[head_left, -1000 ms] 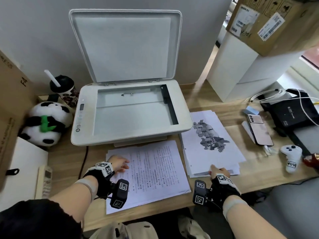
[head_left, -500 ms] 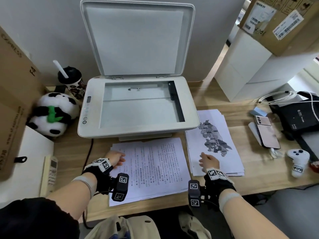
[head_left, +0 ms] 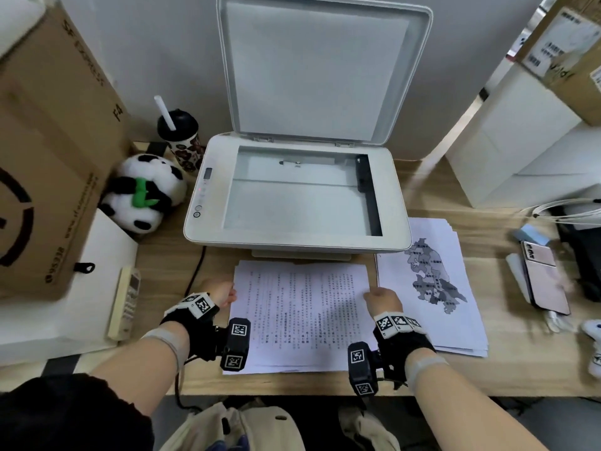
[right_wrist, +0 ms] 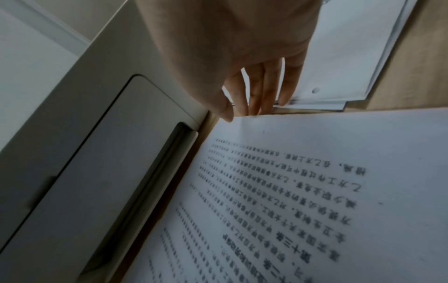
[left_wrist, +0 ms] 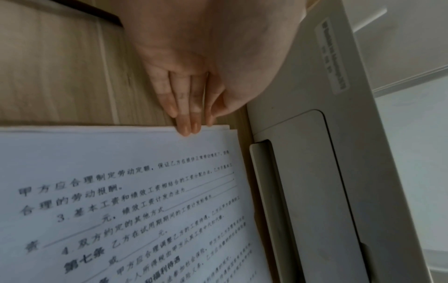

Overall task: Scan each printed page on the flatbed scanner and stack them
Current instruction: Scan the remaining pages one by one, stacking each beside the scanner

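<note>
The white flatbed scanner (head_left: pixel 296 196) stands with its lid (head_left: pixel 322 70) raised and its glass bare. In front of it lies a stack of text pages (head_left: pixel 302 314). To the right is a second stack topped by a map page (head_left: pixel 429 288). My left hand (head_left: pixel 227 292) touches the text stack's left edge; in the left wrist view its straight fingers (left_wrist: pixel 189 124) rest on that edge. My right hand (head_left: pixel 374 294) is at the stack's right edge. In the right wrist view its fingers (right_wrist: pixel 266 103) reach down behind the edge and the thumb (right_wrist: pixel 225 113) touches the top page.
A panda plush (head_left: pixel 146 193), a cup with a straw (head_left: pixel 180 138) and a large cardboard box (head_left: pixel 48 157) crowd the left. A remote control (head_left: pixel 126 301) lies at the front left. At the right are a phone (head_left: pixel 543 275), a black device with cables (head_left: pixel 582 242) and a white controller (head_left: pixel 595 340).
My right hand left the map stack and moved left to the right edge of the text stack. The left hand stayed at the text stack's left edge. The head view shifted closer.
</note>
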Demonstrator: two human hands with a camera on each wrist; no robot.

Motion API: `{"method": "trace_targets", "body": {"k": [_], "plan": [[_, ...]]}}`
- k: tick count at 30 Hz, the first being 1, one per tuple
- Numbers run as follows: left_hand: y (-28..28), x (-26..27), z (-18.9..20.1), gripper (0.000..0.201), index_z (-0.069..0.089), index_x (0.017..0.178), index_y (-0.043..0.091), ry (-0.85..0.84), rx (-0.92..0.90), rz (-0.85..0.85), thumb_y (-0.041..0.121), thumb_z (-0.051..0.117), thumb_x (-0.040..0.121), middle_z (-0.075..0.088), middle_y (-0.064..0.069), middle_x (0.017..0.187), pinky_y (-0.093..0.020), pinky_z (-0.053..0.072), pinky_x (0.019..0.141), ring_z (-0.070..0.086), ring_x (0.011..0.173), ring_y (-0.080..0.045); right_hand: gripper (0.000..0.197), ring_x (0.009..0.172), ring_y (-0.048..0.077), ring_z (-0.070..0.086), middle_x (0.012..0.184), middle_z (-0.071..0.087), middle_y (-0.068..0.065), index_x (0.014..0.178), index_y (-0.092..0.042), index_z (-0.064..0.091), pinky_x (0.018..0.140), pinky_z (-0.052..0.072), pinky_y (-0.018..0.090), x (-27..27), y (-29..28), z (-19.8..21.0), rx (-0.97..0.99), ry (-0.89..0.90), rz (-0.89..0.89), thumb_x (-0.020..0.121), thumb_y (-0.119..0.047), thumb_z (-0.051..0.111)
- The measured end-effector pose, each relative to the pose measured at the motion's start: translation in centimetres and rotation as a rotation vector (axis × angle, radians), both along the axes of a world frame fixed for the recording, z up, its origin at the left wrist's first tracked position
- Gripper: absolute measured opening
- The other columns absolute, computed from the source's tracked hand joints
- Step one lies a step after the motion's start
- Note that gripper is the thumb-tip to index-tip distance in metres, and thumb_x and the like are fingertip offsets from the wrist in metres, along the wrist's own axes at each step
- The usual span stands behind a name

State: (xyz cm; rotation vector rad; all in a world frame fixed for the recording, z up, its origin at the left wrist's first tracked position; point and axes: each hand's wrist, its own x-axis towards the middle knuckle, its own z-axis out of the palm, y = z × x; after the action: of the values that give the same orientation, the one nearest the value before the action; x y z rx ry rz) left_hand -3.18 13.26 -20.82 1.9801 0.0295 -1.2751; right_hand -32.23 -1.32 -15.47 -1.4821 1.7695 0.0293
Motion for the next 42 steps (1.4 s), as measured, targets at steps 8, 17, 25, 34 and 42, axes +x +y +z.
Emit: {"method": "trace_targets", "body": {"k": [8, 17, 25, 34, 42], "plan": [[-0.4, -0.3, 0.6, 0.034, 0.049, 0.125, -0.013, -0.03, 0.032, -0.013, 0.003, 0.042, 0.097, 0.051, -0.011, 0.074, -0.009, 0.036, 0.029, 0.049, 0.063, -0.019, 0.032, 0.113, 0.026, 0.058, 0.123, 0.063, 0.009, 0.121, -0.011, 0.06, 0.093, 0.043, 0.027, 0.0, 0.3, 0.2, -0.068, -0.049, -0.023, 0.091, -0.022, 0.056], [-0.2, -0.3, 0.5, 0.034, 0.051, 0.124, -0.014, -0.097, 0.075, -0.092, 0.006, 0.043, 0.097, 0.057, -0.014, 0.085, -0.012, 0.044, 0.041, 0.052, 0.066, -0.016, 0.021, 0.082, 0.026, 0.057, 0.08, 0.062, 0.015, 0.078, -0.001, 0.06, 0.071, 0.041, 0.026, -0.5, 0.3, 0.3, -0.059, -0.009, 0.089, 0.086, -0.02, 0.061], [-0.4, -1.2, 3.7, 0.016, 0.066, 0.095, -0.008, -0.211, 0.077, -0.351, 0.0, 0.054, 0.087, 0.058, -0.012, 0.084, -0.027, 0.042, 0.073, 0.055, 0.082, -0.022, 0.022, 0.093, 0.019, 0.049, 0.095, 0.059, 0.006, 0.101, -0.003, 0.067, 0.076, 0.035, 0.025, -0.8, 1.1, 1.7, -0.079, -0.415, -0.189, 0.091, 0.003, 0.048], [-1.5, -2.1, 12.0, 0.041, 0.054, 0.047, 0.017, -0.182, -0.204, -0.613, 0.021, 0.066, 0.086, 0.041, 0.006, 0.037, -0.012, 0.025, 0.035, 0.03, 0.028, -0.003, 0.033, 0.063, 0.021, 0.023, 0.055, 0.025, 0.004, 0.056, -0.01, 0.035, 0.053, 0.014, 0.031, -2.1, -1.9, 5.5, -0.398, -0.422, -0.414, 0.086, 0.0, 0.045], [-5.6, -0.1, 21.1, 0.024, 0.07, 0.085, 0.005, -0.329, -0.481, -0.491, 0.028, 0.065, 0.085, 0.047, 0.006, 0.039, -0.014, 0.024, 0.036, 0.031, 0.038, -0.009, 0.011, 0.081, 0.024, 0.046, 0.088, 0.051, 0.013, 0.082, -0.01, 0.066, 0.073, 0.036, 0.028, -0.1, -6.4, 12.7, -0.767, -0.512, -0.464, 0.086, -0.015, 0.057]]}}
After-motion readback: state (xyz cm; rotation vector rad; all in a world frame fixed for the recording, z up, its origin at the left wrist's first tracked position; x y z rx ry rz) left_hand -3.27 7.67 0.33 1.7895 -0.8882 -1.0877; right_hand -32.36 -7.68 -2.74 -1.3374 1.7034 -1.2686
